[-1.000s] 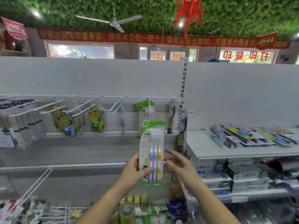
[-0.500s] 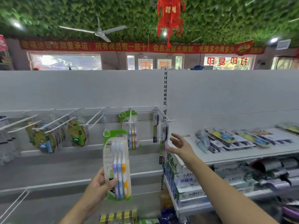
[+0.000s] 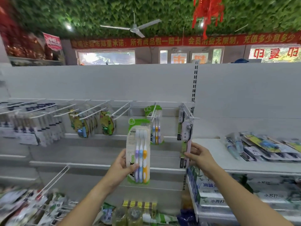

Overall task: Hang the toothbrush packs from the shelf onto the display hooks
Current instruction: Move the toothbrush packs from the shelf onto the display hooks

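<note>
White shop shelving (image 3: 114, 82), hooks along a rail. Left hand (image 3: 121, 167) grips green three-brush pack (image 3: 138, 152) upright. Right hand (image 3: 199, 156) pinches hanging pink pack (image 3: 187, 137).

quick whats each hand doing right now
Left hand: grips the green three-brush pack.
Right hand: pinches the hanging pink toothbrush pack.

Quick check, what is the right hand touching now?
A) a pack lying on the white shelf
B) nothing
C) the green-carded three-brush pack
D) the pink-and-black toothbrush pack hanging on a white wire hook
D: the right hand pinches the lower end of the pink-and-black toothbrush pack hanging on the white wire hook; the left hand holds the green-carded three-brush pack.
</note>
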`<state>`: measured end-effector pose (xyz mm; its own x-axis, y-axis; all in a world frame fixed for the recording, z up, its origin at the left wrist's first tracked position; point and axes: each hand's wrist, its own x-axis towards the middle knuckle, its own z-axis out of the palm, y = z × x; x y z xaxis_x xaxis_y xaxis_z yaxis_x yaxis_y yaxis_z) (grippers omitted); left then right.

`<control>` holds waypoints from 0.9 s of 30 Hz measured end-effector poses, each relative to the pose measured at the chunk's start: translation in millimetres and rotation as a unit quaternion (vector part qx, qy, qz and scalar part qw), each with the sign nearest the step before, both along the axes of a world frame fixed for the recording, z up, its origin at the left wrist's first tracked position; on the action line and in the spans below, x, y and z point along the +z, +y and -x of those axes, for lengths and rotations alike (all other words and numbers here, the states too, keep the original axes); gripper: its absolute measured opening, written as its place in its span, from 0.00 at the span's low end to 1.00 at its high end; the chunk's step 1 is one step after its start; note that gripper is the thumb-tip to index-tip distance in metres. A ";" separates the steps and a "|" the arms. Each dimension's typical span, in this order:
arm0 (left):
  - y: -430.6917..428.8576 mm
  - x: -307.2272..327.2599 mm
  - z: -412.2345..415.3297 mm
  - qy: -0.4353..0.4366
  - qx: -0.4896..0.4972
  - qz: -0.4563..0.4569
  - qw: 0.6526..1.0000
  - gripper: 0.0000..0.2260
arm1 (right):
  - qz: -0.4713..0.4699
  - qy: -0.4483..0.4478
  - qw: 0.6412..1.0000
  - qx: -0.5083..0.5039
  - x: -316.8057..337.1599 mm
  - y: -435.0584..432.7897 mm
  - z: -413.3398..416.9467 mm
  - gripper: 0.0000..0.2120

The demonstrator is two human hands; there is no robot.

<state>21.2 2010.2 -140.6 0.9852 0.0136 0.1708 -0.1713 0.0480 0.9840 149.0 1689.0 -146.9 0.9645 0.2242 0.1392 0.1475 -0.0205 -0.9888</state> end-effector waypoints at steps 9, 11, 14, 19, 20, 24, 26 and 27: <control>-13.3 6.6 1.2 0.020 0.005 -0.066 0.998 0.28 | 0.010 0.006 1.000 0.010 -1.0 -7.9 14.4 0.23; -15.9 5.7 0.1 0.026 0.001 -0.073 0.997 0.28 | 0.013 0.008 1.000 0.007 1.6 -8.3 17.3 0.21; -18.7 2.4 -2.3 0.027 0.000 -0.071 0.997 0.27 | 0.027 0.000 1.000 -0.005 1.8 -10.2 19.7 0.19; -13.8 0.3 -19.2 0.023 0.003 -0.064 0.998 0.24 | 0.023 0.006 0.999 -0.034 5.6 -8.9 27.1 0.16; -12.0 -0.3 -24.1 0.023 0.003 -0.062 0.998 0.25 | 0.024 0.008 0.999 -0.037 6.6 -7.1 28.3 0.15; -9.4 -5.5 -41.9 0.015 -0.005 -0.062 0.998 0.24 | 0.034 0.014 0.999 -0.040 5.3 2.3 24.4 0.14; -10.1 -8.9 -50.7 0.014 -0.006 -0.065 0.998 0.24 | 0.032 0.016 0.999 -0.038 3.0 7.0 21.7 0.14; -10.4 -10.5 -55.0 0.015 -0.006 -0.067 0.998 0.24 | 0.031 0.015 0.999 -0.041 2.4 8.8 20.8 0.15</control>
